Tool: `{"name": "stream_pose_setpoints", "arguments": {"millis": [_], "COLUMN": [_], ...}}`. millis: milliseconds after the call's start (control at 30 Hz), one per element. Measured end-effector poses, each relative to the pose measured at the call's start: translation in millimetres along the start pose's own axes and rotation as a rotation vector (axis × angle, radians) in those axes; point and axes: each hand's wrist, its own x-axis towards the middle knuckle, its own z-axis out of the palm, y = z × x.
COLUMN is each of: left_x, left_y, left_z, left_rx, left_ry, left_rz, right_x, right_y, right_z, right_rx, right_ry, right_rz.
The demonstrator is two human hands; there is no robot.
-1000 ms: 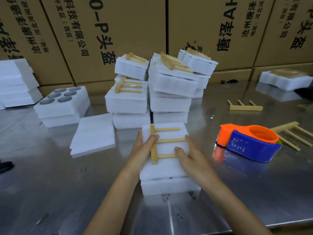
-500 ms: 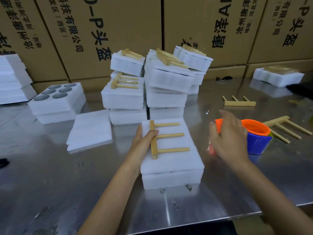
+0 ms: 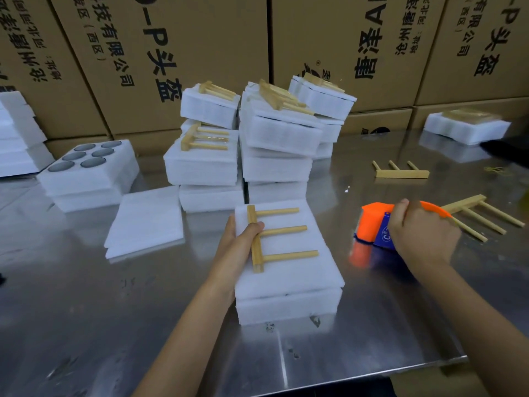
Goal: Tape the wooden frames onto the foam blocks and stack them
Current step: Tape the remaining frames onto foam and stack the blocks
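A white foam block [image 3: 286, 273] lies in front of me on the steel table, with a wooden frame [image 3: 274, 237] of three dowels on top. My left hand [image 3: 239, 247] grips the block's left edge, its thumb pressing the frame's crossbar. My right hand [image 3: 420, 236] curls round the orange and blue tape dispenser [image 3: 375, 224] to the right of the block. Behind stand stacks of foam blocks [image 3: 257, 144] with frames taped on them.
Loose wooden frames lie at the right [image 3: 481, 216] and further back [image 3: 400, 171]. A thin foam sheet [image 3: 146, 222] and a foam block with round holes [image 3: 88, 170] sit at the left. Cardboard boxes [image 3: 200, 38] wall the back. Another foam block [image 3: 466, 128] rests far right.
My right hand left the foam block, moved right and took hold of the tape dispenser. My left hand stayed on the frame and block.
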Motion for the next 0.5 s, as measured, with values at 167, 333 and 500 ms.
{"name": "stream_pose_setpoints", "arguments": {"millis": [167,333,500], "left_x": [-4.5,-3.1,-14.9], "left_y": [3.2,33.5,78.9], "left_z": [0.8,1.6,31.8], "left_rx": [0.026,0.346,0.352], "left_ry": [0.024,0.092,-0.082], "left_rz": [-0.012,-0.008,0.203], "right_x": [5.7,21.6,32.6], "right_y": [6.1,-4.9,-40.9], "right_z": [-1.8,-21.3,-63.4], "right_rx": [-0.002,0.186,0.394], "right_ry": [0.022,0.113,0.234], "right_rz": [-0.110,-0.125,-0.236]}}
